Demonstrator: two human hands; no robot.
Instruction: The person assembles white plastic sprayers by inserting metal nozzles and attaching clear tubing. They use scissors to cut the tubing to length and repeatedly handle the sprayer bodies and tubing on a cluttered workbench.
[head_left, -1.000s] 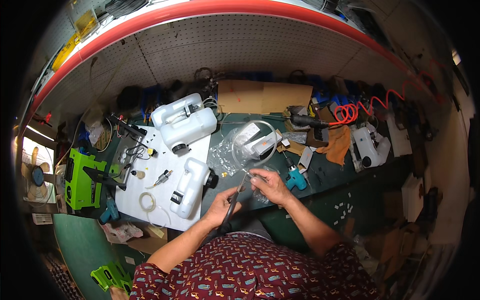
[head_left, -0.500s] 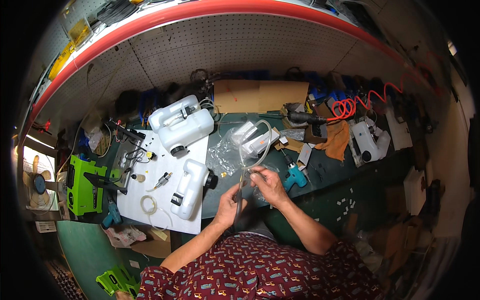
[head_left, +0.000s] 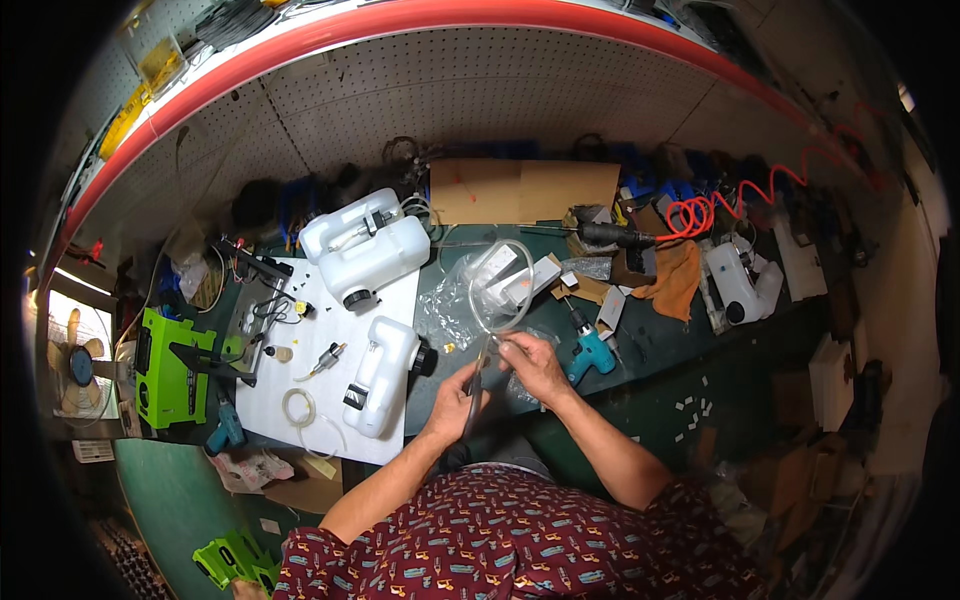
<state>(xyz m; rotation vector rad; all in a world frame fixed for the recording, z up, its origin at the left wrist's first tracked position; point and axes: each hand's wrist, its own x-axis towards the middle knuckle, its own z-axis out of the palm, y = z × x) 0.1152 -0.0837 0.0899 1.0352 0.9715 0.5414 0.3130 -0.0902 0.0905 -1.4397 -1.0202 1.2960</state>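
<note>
My left hand [head_left: 456, 402] is closed around a slim dark hand tool [head_left: 474, 398] that looks like pliers, pointing away from me; its exact kind is hard to make out. My right hand [head_left: 533, 369], just to the right, pinches the near end of a clear hose [head_left: 528, 298]. The hose rises from the fingers in a round loop over the bench. Both hands are close together, above the bench's front edge, and the tool's tip lies near the hose end. What exactly is between the fingertips there is too small to tell.
Left of my hands, white plastic tanks [head_left: 380, 385] rest on a white sheet [head_left: 270, 400], with a coiled hose [head_left: 298, 405] and a metal fitting [head_left: 327, 358]. A teal drill [head_left: 592, 352] lies right of my hands. Small boxes [head_left: 533, 283] and clear plastic bags [head_left: 445, 300] sit beyond.
The hose loop has swung slightly left and become rounder. The left hand and its tool have shifted a little, while the right hand keeps its pinch on the hose.
</note>
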